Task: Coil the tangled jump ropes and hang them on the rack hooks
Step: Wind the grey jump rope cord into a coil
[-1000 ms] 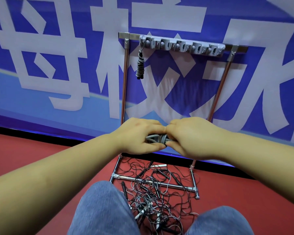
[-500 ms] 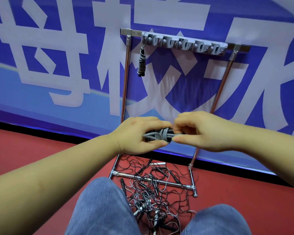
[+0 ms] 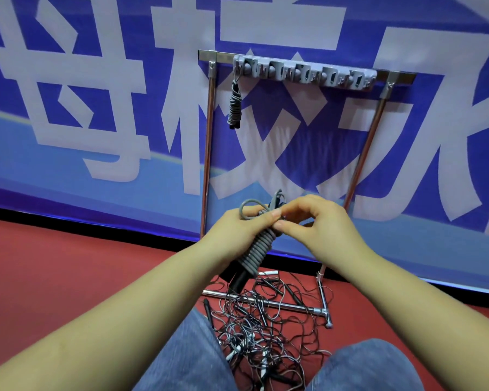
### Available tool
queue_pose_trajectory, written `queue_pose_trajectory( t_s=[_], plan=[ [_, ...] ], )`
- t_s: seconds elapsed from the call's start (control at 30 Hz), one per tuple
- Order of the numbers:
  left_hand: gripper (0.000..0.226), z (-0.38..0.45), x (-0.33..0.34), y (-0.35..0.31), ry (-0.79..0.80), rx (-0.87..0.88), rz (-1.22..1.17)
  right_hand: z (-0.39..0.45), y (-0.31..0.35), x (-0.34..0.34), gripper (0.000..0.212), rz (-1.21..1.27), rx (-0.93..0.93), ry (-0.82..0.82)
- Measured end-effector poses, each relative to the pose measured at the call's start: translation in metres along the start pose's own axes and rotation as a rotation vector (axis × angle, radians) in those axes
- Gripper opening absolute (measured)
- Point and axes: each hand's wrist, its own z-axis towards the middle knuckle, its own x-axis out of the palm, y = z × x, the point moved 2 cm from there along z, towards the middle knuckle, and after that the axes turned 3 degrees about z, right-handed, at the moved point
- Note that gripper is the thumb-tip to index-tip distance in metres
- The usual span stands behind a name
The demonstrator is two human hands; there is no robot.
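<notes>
Tangled black and grey jump ropes (image 3: pixel 254 331) on red floor between the knees; above, left hand (image 3: pixel 239 235) grips a coiled grey rope bundle (image 3: pixel 259 249), right hand (image 3: pixel 316 224) pinching its top. Beyond, another coiled rope (image 3: pixel 234 105) hangs from the metal rack's grey hook strip (image 3: pixel 305 74).

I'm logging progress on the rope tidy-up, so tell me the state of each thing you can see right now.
Coiled grey jump rope: wound tight, held in both hands.
Left hand: grips the coil.
Right hand: pinches the rope's end.
Hung jump rope: coiled, on the leftmost hook.
Hook strip: other hooks bare.
Rope tangle: loose on the floor.
</notes>
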Motion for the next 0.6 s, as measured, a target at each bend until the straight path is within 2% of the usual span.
queue_pose_trajectory(
  t_s=[0.2, 0.3, 0.37, 0.5, 0.6],
  plan=[
    [0.022, -0.006, 0.004, -0.007, 0.284, -0.006, -0.100, 0.008, 0.001, -0.015, 0.013, 0.103, 0.132, 0.041],
    [0.030, -0.006, 0.006, -0.004, 0.229, 0.025, -0.067, 0.002, -0.004, -0.013, 0.014, -0.009, 0.030, -0.048],
    [0.031, -0.005, 0.008, -0.006, 0.203, 0.052, -0.062, -0.004, -0.005, -0.010, 0.002, -0.075, -0.101, -0.160],
    [0.039, -0.004, 0.016, -0.007, 0.168, 0.104, -0.043, -0.003, -0.012, -0.013, 0.031, -0.265, -0.407, -0.361],
    [0.039, -0.004, 0.022, -0.007, 0.118, 0.154, -0.046, 0.003, -0.013, -0.015, 0.036, -0.242, -0.402, -0.367]
  ],
)
